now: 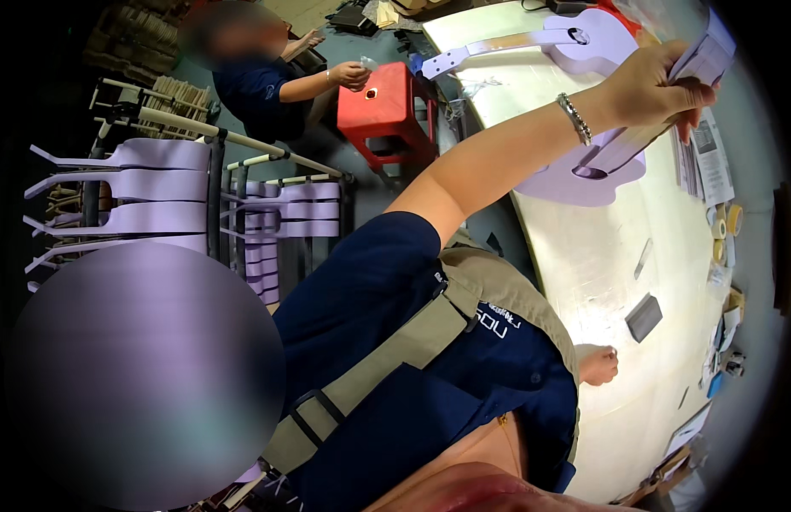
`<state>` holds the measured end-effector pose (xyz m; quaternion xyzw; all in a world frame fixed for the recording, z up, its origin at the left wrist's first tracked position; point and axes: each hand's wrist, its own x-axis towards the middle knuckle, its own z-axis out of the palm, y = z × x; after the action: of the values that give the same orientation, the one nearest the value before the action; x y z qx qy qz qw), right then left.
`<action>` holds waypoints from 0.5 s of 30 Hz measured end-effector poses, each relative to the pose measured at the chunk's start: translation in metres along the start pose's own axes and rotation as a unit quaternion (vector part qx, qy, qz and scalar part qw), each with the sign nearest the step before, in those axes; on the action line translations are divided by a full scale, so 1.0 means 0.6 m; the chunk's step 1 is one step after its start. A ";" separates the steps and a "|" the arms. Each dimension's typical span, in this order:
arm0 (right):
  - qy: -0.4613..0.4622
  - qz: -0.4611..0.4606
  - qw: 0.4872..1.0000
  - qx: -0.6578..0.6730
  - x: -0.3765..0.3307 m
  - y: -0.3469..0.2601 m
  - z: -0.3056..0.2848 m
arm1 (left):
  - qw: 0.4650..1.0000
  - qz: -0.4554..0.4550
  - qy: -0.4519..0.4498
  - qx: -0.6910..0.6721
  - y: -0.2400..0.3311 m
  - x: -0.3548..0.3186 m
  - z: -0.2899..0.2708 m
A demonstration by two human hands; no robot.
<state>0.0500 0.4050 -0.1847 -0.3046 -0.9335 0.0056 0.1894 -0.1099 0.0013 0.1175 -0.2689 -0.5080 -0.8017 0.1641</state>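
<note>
My left hand (656, 90), with a bracelet at its wrist, is raised over the far end of the table. Its fingers are closed around the neck end of a lavender ukulele (613, 189), whose body lies on the pale table (575, 282). A second lavender ukulele (596, 55) lies beyond it, its neck pointing left and small holes showing in its headstock. At the table's near edge, my right hand (599, 365) is curled into a fist. Whatever it may hold is hidden. Close to it lie a dark grey block (643, 317) and a thin flat strip (643, 258).
Tape rolls (734, 219), papers (711, 162) and small items line the table's right edge. A red stool (374, 124) stands at the back, beside a co-worker (259, 94). Racks at left carry several lavender instrument bodies (161, 185). A blurred disc covers the lower left.
</note>
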 end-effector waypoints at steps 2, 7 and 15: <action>-0.051 -0.026 0.987 0.151 0.024 0.000 0.024 | 0.997 0.027 0.048 0.061 0.004 -0.011 0.004; -0.211 -0.025 0.774 0.596 0.051 -0.187 -0.073 | 0.824 0.367 0.142 0.407 -0.051 -0.018 -0.005; -0.202 -0.304 0.543 0.756 0.041 -0.437 -0.351 | 0.937 -0.003 -0.136 0.323 0.048 -0.054 -0.001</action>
<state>-0.0415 0.1835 0.0520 0.2629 -0.6332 0.7132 0.1459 -0.0687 -0.0119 0.1185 -0.3059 -0.7581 -0.5506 0.1690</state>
